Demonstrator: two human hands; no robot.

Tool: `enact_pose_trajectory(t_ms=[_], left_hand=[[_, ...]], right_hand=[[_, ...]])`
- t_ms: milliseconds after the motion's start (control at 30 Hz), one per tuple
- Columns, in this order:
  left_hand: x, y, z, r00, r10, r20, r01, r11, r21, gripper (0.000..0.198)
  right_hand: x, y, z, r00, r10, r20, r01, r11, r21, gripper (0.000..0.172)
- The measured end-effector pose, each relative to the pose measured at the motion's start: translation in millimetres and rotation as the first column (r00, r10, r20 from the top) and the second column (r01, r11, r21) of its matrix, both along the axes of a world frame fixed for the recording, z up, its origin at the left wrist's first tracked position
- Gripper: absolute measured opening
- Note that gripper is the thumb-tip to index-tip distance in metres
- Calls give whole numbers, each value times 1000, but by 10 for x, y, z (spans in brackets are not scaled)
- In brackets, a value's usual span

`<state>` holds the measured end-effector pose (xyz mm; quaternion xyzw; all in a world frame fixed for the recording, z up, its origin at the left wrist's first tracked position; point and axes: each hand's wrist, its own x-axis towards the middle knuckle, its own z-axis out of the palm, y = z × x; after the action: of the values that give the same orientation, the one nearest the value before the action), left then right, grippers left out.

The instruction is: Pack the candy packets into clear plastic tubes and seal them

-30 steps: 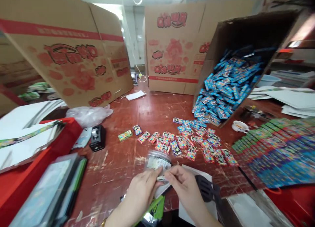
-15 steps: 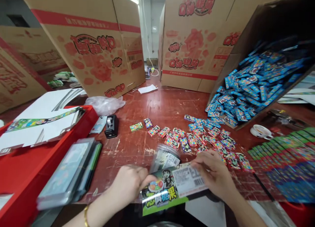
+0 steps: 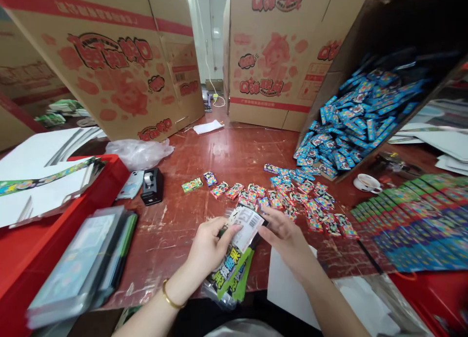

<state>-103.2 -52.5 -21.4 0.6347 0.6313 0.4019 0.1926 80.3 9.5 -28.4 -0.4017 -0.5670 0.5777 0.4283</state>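
My left hand (image 3: 214, 244) is closed on a printed paper label (image 3: 246, 230), thumb on top. The label has a white barcode panel at its upper end and green, black and colourful lettering below. Beneath it a second green printed piece (image 3: 241, 278) shows, along with clear plastic (image 3: 221, 295), whose full shape is hidden. My right hand (image 3: 287, 237) is at the label's right edge, thumb and fingers apart; whether it touches the edge is hard to tell. Just beyond both hands lie small red, blue and purple candy packets (image 3: 280, 196).
A tipped carton (image 3: 334, 79) spills blue packets (image 3: 351, 127) at the right. Rows of coloured packets (image 3: 420, 220) lie nearer me. On the left are a red tray (image 3: 69, 205), clear plastic sleeves (image 3: 78, 259) and a tape dispenser (image 3: 151, 186). White paper (image 3: 288, 288) lies at the front edge.
The label has turned from lying crosswise to a steeper slant, over the clear plastic. My left hand has moved up along it, and the right hand has loosened and shifted left. The view has swung right.
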Motion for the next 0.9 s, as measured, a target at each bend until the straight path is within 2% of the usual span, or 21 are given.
enact_pose_trajectory(t_ms=[67, 133, 233, 300, 367, 433, 533, 600, 667, 767, 833, 900], left_hand=[[44, 17, -15, 996, -30, 84, 29, 1000, 10, 30], [109, 54, 1, 971, -62, 232, 75, 996, -44, 25], [207, 157, 51, 845, -13, 535, 122, 978, -168, 23], [245, 234, 79, 755, 80, 651, 74, 976, -206, 26], [253, 298, 98, 709, 146, 690, -2, 979, -205, 27], [231, 339, 108, 690, 166, 705, -41, 981, -192, 28], [154, 356, 105, 667, 185, 722, -58, 979, -197, 30], [94, 332, 82, 661, 203, 722, -82, 976, -200, 31], [60, 267, 34, 656, 234, 717, -145, 972, -185, 33], [127, 110, -92, 678, 266, 686, -261, 959, -113, 33], [238, 1, -191, 746, 266, 610, -314, 949, -29, 31], [342, -92, -271, 779, 308, 546, -361, 932, -11, 28]], right_hand=[[11, 13, -21, 998, 26, -56, -32, 995, -96, 28], [13, 72, 23, 999, -5, -39, 3, 998, -56, 21], [-4, 186, 99, 1000, -23, 5, 23, 998, 51, 16], [-47, 196, 59, 1000, -6, -4, 6, 999, 41, 19], [-120, 95, -92, 999, 44, -19, -45, 998, -40, 27], [-205, -111, -318, 992, 111, -58, -119, 980, -157, 34], [-292, -463, -635, 971, 164, -175, -215, 919, -330, 34], [-304, -605, -747, 961, 200, -191, -259, 891, -374, 34], [-295, -639, -776, 972, 184, -148, -223, 922, -315, 34], [-319, -573, -740, 998, -1, -56, -5, 995, -104, 51], [-382, -543, -718, 992, -120, 33, 119, 992, 34, 60], [-465, -560, -716, 980, -159, 118, 148, 984, 95, 61]])
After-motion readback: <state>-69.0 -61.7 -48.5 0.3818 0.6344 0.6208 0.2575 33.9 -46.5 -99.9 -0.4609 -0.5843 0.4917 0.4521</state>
